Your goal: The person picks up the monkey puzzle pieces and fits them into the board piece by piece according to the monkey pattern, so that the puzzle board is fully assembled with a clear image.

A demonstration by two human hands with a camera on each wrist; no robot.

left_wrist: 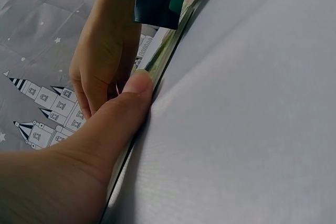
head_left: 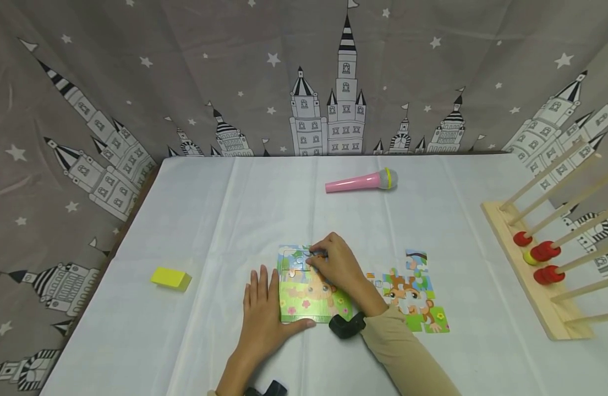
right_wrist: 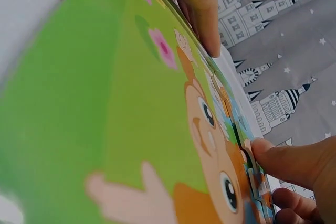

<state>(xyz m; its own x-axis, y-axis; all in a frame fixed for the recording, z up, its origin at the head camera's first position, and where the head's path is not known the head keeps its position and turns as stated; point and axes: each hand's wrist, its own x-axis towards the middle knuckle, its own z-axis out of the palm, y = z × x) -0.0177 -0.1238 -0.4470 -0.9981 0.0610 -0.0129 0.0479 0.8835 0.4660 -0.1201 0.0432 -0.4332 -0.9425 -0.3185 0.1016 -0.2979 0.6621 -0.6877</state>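
A square monkey jigsaw board [head_left: 304, 311] lies on the white cloth, its green lower part showing pink flowers. Loose-fitted puzzle pieces [head_left: 295, 259] sit in its upper left. My left hand [head_left: 264, 316] rests along the board's left side with straight fingers, the thumb [left_wrist: 139, 85] pressing at the near edge. Over the upper part, my right hand [head_left: 338, 267] pinches a puzzle piece, mostly hidden by the fingers. Close up, the right thumb [right_wrist: 286, 161] meets the piece edges near the printed monkey [right_wrist: 210, 145].
More puzzle pieces [head_left: 410, 297] lie together right of the board, partly behind the right forearm. A pink toy microphone [head_left: 355, 182] lies at the back, a yellow block [head_left: 171, 279] at left. A wooden peg stand [head_left: 526, 269] with red and yellow beads stands at right.
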